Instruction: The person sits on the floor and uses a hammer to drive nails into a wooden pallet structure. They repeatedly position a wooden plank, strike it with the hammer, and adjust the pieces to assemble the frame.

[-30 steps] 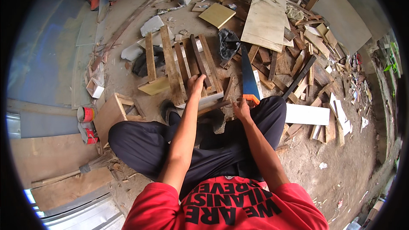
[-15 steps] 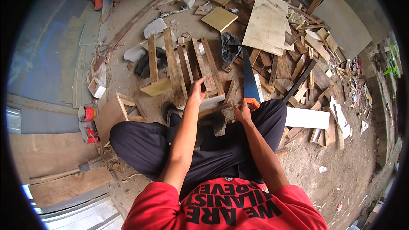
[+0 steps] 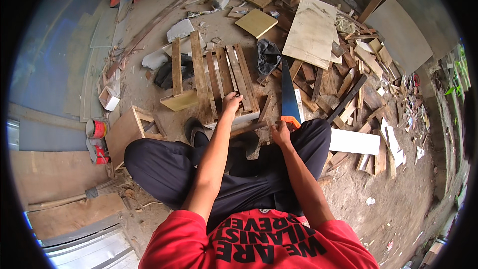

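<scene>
My left hand [image 3: 232, 102] is closed, its curled fingers resting at the near part of a row of narrow wooden slats [image 3: 222, 72]. Whatever may be between those fingers is hidden. Under the slats' near ends shows a white-edged board [image 3: 246, 118]. Close to my right knee, my right hand [image 3: 281, 133] is closed too, and its fingers hide what is in them. Just beyond it lies a handsaw [image 3: 289, 92] with a dark blade and orange handle. A wooden stick [image 3: 249, 129] lies between my hands, one end near the right one.
Scrap wood [image 3: 343, 82] heaps up on the right, with a pale panel [image 3: 311, 30] across it. A white board [image 3: 354, 141] lies beside my right knee. Leftward stand a wooden box frame [image 3: 130, 132] and red-labelled cans [image 3: 97, 129]. A black plastic bag [image 3: 269, 56] lies ahead.
My left hand's fingers, spread above the slats before, have curled closed at them. The right hand and the saw stay nearly in place; the view has shifted slightly.
</scene>
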Action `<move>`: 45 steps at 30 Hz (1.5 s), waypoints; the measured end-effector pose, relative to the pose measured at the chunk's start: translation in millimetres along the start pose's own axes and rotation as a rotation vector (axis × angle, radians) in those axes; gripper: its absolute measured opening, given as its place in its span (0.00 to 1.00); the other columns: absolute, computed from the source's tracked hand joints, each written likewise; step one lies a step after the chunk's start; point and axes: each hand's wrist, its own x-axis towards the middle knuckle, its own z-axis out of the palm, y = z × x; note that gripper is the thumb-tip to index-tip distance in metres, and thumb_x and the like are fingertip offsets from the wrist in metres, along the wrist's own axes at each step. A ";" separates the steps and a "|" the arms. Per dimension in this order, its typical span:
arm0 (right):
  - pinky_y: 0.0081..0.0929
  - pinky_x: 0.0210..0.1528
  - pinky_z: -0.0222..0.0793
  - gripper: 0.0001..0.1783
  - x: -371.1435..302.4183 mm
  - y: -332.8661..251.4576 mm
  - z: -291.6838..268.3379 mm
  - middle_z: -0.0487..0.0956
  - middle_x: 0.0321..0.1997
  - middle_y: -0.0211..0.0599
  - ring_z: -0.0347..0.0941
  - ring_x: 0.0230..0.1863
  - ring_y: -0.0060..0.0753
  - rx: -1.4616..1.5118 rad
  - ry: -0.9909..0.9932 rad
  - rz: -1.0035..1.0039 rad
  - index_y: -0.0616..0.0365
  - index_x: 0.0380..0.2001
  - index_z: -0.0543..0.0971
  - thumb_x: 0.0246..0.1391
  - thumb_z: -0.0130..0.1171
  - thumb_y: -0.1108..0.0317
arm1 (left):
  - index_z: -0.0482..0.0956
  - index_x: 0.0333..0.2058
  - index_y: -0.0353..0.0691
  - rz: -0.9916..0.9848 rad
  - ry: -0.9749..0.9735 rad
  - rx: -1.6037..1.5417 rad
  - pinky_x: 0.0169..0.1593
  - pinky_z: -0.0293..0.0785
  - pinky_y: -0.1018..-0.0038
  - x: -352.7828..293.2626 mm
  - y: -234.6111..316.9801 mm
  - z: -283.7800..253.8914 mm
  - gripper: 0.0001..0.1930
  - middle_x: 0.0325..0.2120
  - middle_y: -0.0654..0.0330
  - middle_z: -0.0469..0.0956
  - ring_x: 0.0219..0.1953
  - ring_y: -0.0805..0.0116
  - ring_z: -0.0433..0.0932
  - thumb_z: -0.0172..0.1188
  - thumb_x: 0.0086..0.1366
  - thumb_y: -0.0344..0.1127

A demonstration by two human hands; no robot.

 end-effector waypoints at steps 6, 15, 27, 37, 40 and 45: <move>0.41 0.42 0.73 0.24 -0.9 11.5 -14.0 0.80 0.32 0.49 0.79 0.36 0.51 -0.036 0.003 0.020 0.66 0.46 0.71 0.55 0.62 0.58 | 0.70 0.59 0.31 0.070 0.094 0.337 0.57 0.71 0.66 -23.4 23.0 32.3 0.27 0.57 0.46 0.73 0.60 0.55 0.72 0.63 0.62 0.33; 0.39 0.43 0.73 0.24 -3.3 6.9 -15.9 0.80 0.33 0.50 0.79 0.37 0.49 -0.005 -0.017 0.025 0.65 0.48 0.73 0.56 0.62 0.58 | 0.76 0.48 0.27 0.197 -0.011 0.919 0.46 0.75 0.58 -17.6 33.8 36.8 0.19 0.37 0.41 0.80 0.42 0.46 0.79 0.60 0.59 0.30; 0.38 0.41 0.74 0.24 7.7 28.1 -7.8 0.81 0.32 0.50 0.80 0.35 0.48 -0.008 -0.006 0.013 0.65 0.49 0.72 0.56 0.63 0.60 | 0.64 0.65 0.42 0.701 -0.009 1.023 0.70 0.48 0.50 -75.5 12.7 37.8 0.41 0.65 0.51 0.61 0.68 0.51 0.57 0.69 0.56 0.48; 0.39 0.41 0.74 0.23 8.4 24.3 2.2 0.81 0.33 0.51 0.81 0.37 0.49 -0.028 0.001 0.007 0.65 0.46 0.73 0.56 0.63 0.57 | 0.67 0.65 0.55 0.671 -0.053 1.125 0.72 0.43 0.46 -72.3 1.1 19.7 0.37 0.69 0.48 0.54 0.72 0.52 0.50 0.68 0.58 0.51; 0.38 0.40 0.74 0.23 13.0 33.1 3.4 0.81 0.33 0.51 0.80 0.36 0.47 -0.030 0.002 0.002 0.65 0.46 0.74 0.57 0.63 0.56 | 0.69 0.64 0.53 0.670 -0.054 1.110 0.72 0.42 0.46 -76.3 3.3 22.6 0.34 0.68 0.46 0.56 0.72 0.52 0.50 0.66 0.59 0.49; 0.37 0.38 0.74 0.23 10.4 33.5 7.1 0.81 0.31 0.50 0.80 0.34 0.45 -0.003 0.009 -0.028 0.64 0.46 0.74 0.57 0.63 0.56 | 0.70 0.63 0.49 0.699 -0.031 1.065 0.72 0.41 0.45 -75.8 -3.0 16.6 0.33 0.67 0.43 0.59 0.72 0.51 0.51 0.65 0.59 0.47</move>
